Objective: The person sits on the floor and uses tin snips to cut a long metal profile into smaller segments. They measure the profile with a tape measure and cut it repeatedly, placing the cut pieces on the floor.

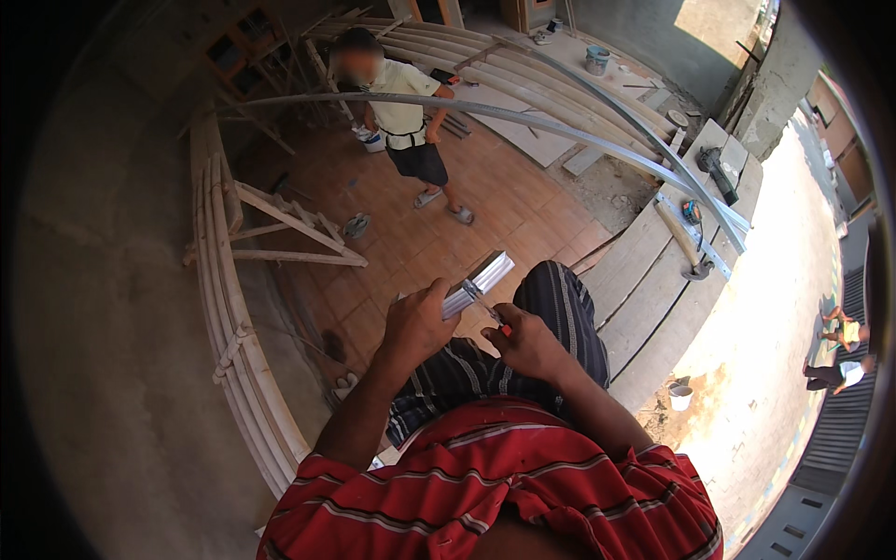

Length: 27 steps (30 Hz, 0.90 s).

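Note:
Above my lap, my left hand [418, 325] is closed around a short silver metal channel [492, 272], whose far end points up and to the right. My right hand [534, 343] grips a hand tool with a red handle [506, 329]. The tool's metal front end meets the channel near its middle. It looks like snips or pliers; my fingers cover much of it, so I cannot tell which.
Grey planks [644, 271] at my right hold a hammer [695, 271], a tape measure [692, 212] and a dark power tool [717, 174]. Long metal channels [560, 123] cross ahead. Bamboo poles [233, 345] run along my left. Another person [401, 107] stands on the tiled floor below.

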Motion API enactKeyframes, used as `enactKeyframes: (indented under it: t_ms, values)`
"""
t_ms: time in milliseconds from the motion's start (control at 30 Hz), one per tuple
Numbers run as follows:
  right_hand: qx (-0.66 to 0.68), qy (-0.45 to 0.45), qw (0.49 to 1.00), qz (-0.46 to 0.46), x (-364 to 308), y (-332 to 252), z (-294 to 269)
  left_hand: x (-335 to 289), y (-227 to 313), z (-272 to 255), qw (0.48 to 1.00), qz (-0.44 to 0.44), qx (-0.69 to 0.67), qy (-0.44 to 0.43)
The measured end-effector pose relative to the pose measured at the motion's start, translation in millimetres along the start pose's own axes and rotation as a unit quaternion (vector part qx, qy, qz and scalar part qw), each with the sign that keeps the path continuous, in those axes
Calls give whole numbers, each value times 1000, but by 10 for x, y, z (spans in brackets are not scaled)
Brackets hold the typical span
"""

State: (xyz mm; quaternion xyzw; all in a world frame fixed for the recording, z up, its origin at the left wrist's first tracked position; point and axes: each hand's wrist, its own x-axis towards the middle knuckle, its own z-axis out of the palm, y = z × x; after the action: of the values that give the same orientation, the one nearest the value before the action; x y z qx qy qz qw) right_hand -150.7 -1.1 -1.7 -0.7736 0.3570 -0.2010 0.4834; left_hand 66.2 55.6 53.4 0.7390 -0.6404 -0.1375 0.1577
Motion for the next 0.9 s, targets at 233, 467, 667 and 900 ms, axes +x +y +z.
enactKeyframes:
  t_ms: [233,467,667,900]
  values:
    - [4,26,998,58,-13,47,36,-3,65,186,999,34,-18,-11]
    - [-54,105,987,113,14,55,-90,255,309,68,998,42,-1,-47]
    - [-93,149,976,129,324,247,-419,728,449,123,995,93,6,-21]
    - [87,156,975,130,230,926,-520,986,267,228,996,51,-76,-25]
